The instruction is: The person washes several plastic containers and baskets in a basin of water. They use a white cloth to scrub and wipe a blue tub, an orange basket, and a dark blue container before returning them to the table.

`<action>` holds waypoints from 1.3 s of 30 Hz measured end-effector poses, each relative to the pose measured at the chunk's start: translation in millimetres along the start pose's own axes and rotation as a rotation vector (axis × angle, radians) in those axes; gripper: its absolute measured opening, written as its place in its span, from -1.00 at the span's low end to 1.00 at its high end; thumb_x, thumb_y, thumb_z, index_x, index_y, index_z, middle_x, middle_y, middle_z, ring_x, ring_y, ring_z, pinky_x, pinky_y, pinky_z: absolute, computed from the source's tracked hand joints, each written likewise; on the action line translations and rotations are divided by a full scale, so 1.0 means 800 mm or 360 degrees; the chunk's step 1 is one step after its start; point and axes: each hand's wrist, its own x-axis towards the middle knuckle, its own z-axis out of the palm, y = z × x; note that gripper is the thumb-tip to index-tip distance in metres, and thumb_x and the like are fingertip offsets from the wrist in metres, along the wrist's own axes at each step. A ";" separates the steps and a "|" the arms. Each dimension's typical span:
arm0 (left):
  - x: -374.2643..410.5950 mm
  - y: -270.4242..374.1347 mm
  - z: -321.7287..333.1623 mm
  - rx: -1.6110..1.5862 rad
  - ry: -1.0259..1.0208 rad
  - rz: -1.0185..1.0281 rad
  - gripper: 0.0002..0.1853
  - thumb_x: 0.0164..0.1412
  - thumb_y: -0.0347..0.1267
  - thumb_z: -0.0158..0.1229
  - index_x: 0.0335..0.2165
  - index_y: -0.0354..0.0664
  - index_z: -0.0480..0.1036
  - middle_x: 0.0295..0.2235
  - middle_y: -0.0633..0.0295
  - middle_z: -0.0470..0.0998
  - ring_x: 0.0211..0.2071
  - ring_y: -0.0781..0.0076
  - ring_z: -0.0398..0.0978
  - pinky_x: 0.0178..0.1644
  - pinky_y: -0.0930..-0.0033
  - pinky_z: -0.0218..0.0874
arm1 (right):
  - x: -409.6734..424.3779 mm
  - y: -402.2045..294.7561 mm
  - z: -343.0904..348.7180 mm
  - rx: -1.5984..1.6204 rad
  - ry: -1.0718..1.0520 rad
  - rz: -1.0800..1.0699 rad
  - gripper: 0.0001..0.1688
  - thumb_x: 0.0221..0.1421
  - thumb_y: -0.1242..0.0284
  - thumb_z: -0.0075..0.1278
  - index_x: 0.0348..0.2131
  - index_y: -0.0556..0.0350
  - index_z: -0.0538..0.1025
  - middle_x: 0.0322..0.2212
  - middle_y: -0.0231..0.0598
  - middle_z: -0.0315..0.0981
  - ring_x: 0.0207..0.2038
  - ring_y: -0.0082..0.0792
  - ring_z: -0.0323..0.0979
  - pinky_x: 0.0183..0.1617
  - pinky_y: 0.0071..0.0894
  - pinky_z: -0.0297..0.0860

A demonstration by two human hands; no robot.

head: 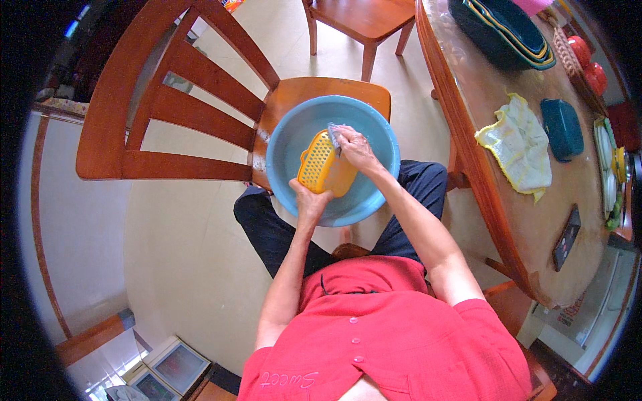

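Observation:
A blue plastic basin (283,145) with water in it stands on the seat of a wooden chair in front of me. Inside its rim, a yellow plastic basket (316,163) with a perforated bottom is tilted up on its side. My left hand (308,198) grips the near end of the basket, thumb over the edge. In my right hand (356,148) is a greyish cloth (334,135), pressed against the basket's far right edge. The fingers of my right hand partly hide the cloth and that edge.
The chair's slatted back (200,123) rises on the left. Along the right runs a wooden table (471,200) bearing nested dark green baskets (501,37), a yellow-edged white cloth (521,145), a dark green container (562,130) and a phone (567,238). Another chair (363,20) stands beyond.

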 end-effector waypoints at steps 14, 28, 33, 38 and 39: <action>0.019 -0.017 0.006 -0.1314 -0.0164 -0.0758 -0.44 -0.09 -0.27 0.31 -0.16 -0.33 0.29 -0.29 0.07 0.47 -0.39 0.26 0.51 -0.42 0.20 0.41 | -0.110 0.014 0.062 -0.0003 0.0205 0.0390 -0.51 0.12 0.44 -0.30 0.00 0.42 0.21 0.00 0.30 0.12 0.08 0.17 0.11 0.15 -0.14 0.09; 0.009 -0.038 0.013 -0.1132 -0.0107 -0.0285 -0.57 0.19 -0.24 0.05 -0.10 -0.16 0.05 -0.24 0.22 0.35 -0.32 0.49 0.41 -0.43 0.40 0.38 | -0.074 -0.014 0.043 -0.0454 -0.0258 -0.0409 -0.49 0.01 0.48 -0.13 0.01 0.04 0.33 0.09 -0.13 0.16 0.15 -0.02 0.08 0.21 0.01 -0.04; 0.000 -0.027 0.016 -0.1124 -0.0194 -0.0152 -0.59 0.22 -0.34 -0.01 -0.05 -0.14 0.01 -0.15 0.20 0.30 -0.21 0.43 0.38 -0.35 0.35 0.38 | -0.041 0.017 0.039 -0.0485 -0.0077 -0.0217 -0.55 0.11 0.39 -0.22 0.01 0.04 0.35 0.07 -0.09 0.18 0.12 -0.09 0.13 0.17 -0.07 0.04; 0.005 -0.017 0.007 -0.1182 -0.0243 0.0201 -0.60 0.18 -0.52 -0.06 -0.01 -0.21 0.09 -0.12 0.15 0.34 -0.12 0.38 0.38 -0.11 0.29 0.32 | -0.035 0.029 0.025 -0.0318 0.0189 0.0013 -0.63 0.06 0.45 -0.21 -0.11 0.11 0.42 -0.14 0.03 0.35 -0.08 0.03 0.30 0.01 -0.09 0.23; 0.006 -0.002 0.010 -0.1109 -0.0285 0.0240 -0.62 0.16 -0.55 -0.06 -0.03 -0.23 0.15 -0.14 0.16 0.37 -0.12 0.40 0.37 -0.08 0.32 0.28 | -0.033 0.040 0.011 -0.0280 0.0211 0.0087 -0.63 0.05 0.47 -0.21 -0.12 0.12 0.43 -0.19 0.05 0.37 -0.11 0.05 0.33 -0.01 -0.10 0.25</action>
